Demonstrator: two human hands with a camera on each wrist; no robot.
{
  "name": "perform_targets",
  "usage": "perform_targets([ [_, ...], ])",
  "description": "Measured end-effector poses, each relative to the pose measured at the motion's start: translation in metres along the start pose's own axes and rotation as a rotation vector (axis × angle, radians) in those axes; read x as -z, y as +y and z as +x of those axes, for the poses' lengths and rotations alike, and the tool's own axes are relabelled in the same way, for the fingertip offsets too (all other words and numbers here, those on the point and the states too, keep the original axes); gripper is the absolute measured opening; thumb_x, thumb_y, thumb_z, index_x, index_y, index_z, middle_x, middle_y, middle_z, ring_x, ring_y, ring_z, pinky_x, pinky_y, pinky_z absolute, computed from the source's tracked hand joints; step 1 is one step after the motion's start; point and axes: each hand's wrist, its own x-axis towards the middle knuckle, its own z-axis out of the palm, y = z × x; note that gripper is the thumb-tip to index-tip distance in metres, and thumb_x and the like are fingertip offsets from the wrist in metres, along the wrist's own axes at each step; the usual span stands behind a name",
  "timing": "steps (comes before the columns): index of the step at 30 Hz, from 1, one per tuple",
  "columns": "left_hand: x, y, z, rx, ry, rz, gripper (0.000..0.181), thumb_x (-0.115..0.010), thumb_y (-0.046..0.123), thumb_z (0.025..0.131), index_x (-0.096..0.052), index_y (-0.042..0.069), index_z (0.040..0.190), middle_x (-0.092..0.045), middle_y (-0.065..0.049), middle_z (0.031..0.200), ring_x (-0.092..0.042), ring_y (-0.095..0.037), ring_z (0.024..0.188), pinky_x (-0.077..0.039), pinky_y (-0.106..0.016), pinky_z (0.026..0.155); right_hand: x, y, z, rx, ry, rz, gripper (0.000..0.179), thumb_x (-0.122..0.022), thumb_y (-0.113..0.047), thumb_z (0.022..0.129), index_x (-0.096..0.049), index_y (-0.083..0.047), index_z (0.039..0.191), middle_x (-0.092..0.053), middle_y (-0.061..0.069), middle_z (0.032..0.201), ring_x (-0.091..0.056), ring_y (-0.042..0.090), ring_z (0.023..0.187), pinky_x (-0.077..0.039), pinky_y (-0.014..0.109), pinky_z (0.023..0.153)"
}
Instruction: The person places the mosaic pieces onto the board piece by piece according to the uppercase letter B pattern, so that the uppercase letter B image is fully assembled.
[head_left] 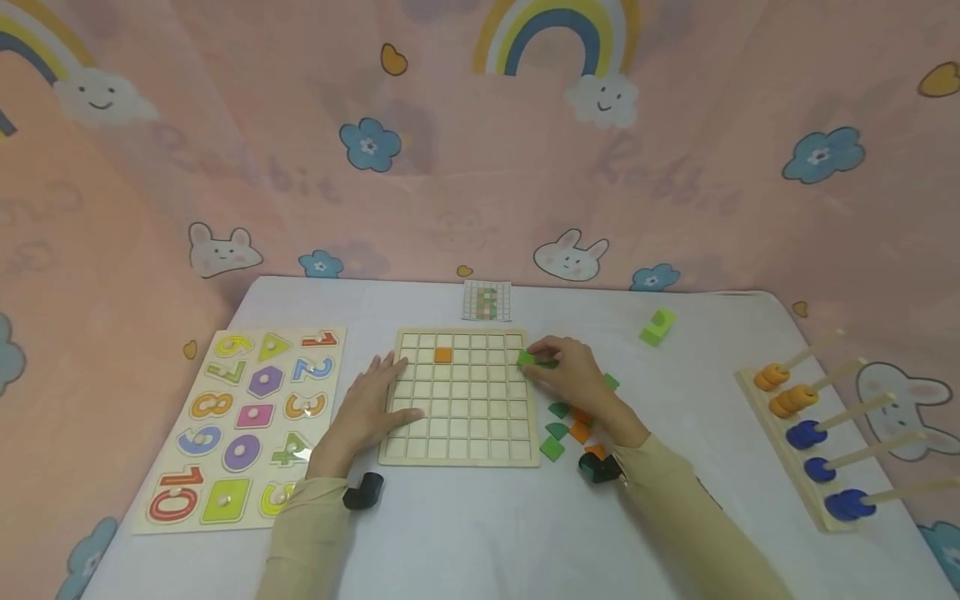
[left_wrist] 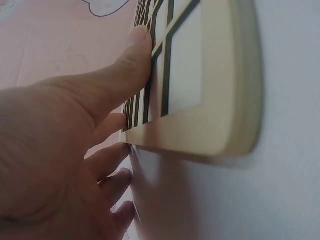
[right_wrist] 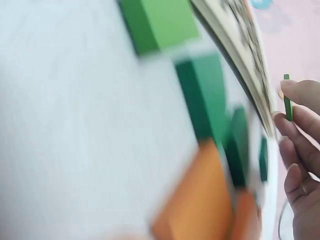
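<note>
A pale wooden grid board [head_left: 462,429] lies flat on the table, an orange square tile [head_left: 443,355] in one cell of its second row. My left hand [head_left: 365,407] rests on the board's left edge, thumb over the cells and fingers spread along the rim. In the left wrist view the thumb [left_wrist: 132,62] lies on the board's face. My right hand [head_left: 572,375] pinches a green square tile [head_left: 527,357] between thumb and fingers, at the board's upper right edge. The right wrist view shows this tile [right_wrist: 287,102] edge-on.
Right of the board lie loose pieces: a green square [head_left: 552,448], a dark green rounded piece [head_left: 557,430], orange tiles [head_left: 580,432]. A pattern card [head_left: 487,301] lies behind it. Green blocks [head_left: 657,327] are back right. A number puzzle [head_left: 242,452] stands left, a bead rack [head_left: 795,454] right.
</note>
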Motion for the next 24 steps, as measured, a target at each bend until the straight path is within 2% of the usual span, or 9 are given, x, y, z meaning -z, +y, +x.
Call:
perform_targets([
  [3,-0.001,-0.001,0.001,0.008,0.001,-0.008,0.095,-0.086,0.033,0.09,-0.034,0.012,0.167,-0.017,-0.012,0.178,-0.006,-0.034,0.167,-0.004,-0.053,0.138,-0.012,-0.007,0.005,0.036,-0.019,0.025,0.03,-0.082,-0.016,0.093,-0.076,-0.003,0.119,-0.074,0.013,0.109,-0.062,0.03,0.104,-0.052,0.04,0.091],
  [10,-0.002,-0.003,0.002,0.007,0.004,-0.032,0.094,-0.086,0.031,0.089,-0.036,0.011,0.166,-0.018,-0.012,0.178,-0.005,-0.034,0.167,-0.003,-0.054,0.138,-0.037,-0.02,0.019,0.141,-0.057,0.016,0.028,-0.083,-0.015,0.092,-0.078,-0.002,0.116,-0.073,0.012,0.114,-0.061,0.03,0.11,-0.055,0.046,0.098],
  [20,-0.001,-0.002,0.001,0.009,0.002,-0.043,0.093,-0.085,0.029,0.09,-0.035,0.011,0.166,-0.017,-0.012,0.178,-0.004,-0.033,0.168,-0.001,-0.053,0.138,-0.053,-0.038,0.036,0.154,-0.059,0.02,0.026,-0.082,-0.015,0.093,-0.08,-0.002,0.115,-0.075,0.014,0.119,-0.061,0.033,0.115,-0.053,0.049,0.105],
  [24,-0.002,-0.003,0.001,0.002,0.005,-0.042,0.092,-0.085,0.03,0.09,-0.036,0.01,0.166,-0.018,-0.013,0.178,-0.005,-0.034,0.167,-0.003,-0.054,0.138,-0.059,-0.04,0.041,0.146,-0.052,0.009,0.026,-0.083,-0.016,0.093,-0.08,-0.004,0.115,-0.076,0.013,0.118,-0.06,0.031,0.112,-0.055,0.047,0.102],
])
